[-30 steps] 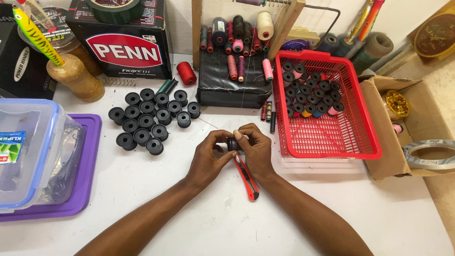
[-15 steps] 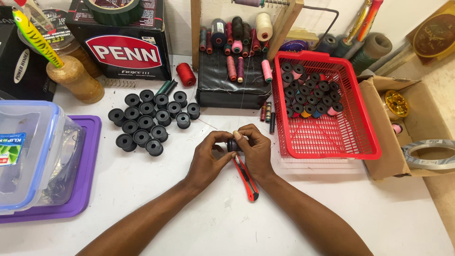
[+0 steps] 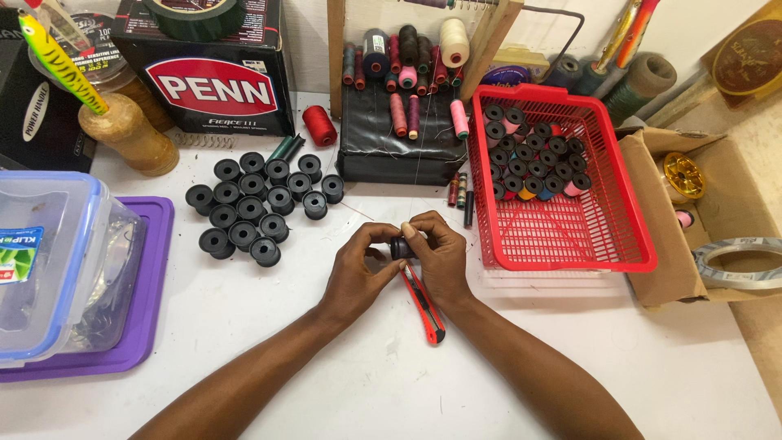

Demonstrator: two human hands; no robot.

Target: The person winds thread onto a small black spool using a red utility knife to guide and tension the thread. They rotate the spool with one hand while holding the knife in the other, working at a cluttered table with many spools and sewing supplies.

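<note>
at frame centre the left hand point(image 3: 356, 273) curls in, thumb and fingers pinching a spool point(image 3: 400, 247); the right hand point(image 3: 440, 257) pinches its other side. the spool is small, dark, mostly hidden, held above a red cutter point(image 3: 424, 305).

Bright, even light falls from overhead on the white worktop point(image 3: 570, 342), leaving only faint soft shadows beneath the forearms. Focus is sharp throughout. The clear plastic lidded box point(image 3: 57, 269) shows mild glare, and straight lines bow slightly near the frame's edges.
</note>
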